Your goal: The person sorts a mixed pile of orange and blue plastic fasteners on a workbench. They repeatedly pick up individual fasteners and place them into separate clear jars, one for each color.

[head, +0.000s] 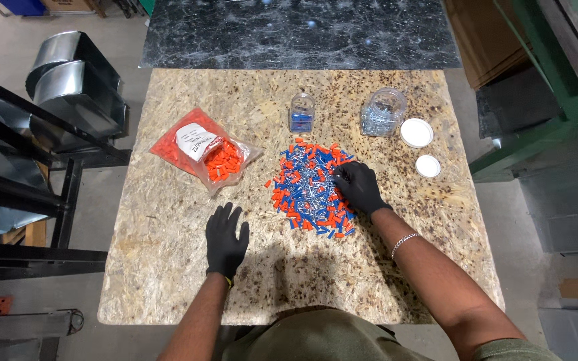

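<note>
Black-gloved left hand (226, 237) lies flat; right hand (358, 187) paws the mixed pile (309, 190).

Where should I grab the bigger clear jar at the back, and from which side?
Probably around the bigger clear jar's upper body, just below the open mouth, coming from the right: it is lidless, both white lids lie at its right, and the smaller jar crowds the left.

- One view only, worn on my head, looking steeply down at the chipboard table (168, 267) from above its near edge.
- It faces forward across the table toward the dark slab (302, 33) at the far side.
- Moderately near: whole tabletop fits, floor on both sides.
- My forearms enter from the bottom edge; no second view shares anything.
</note>
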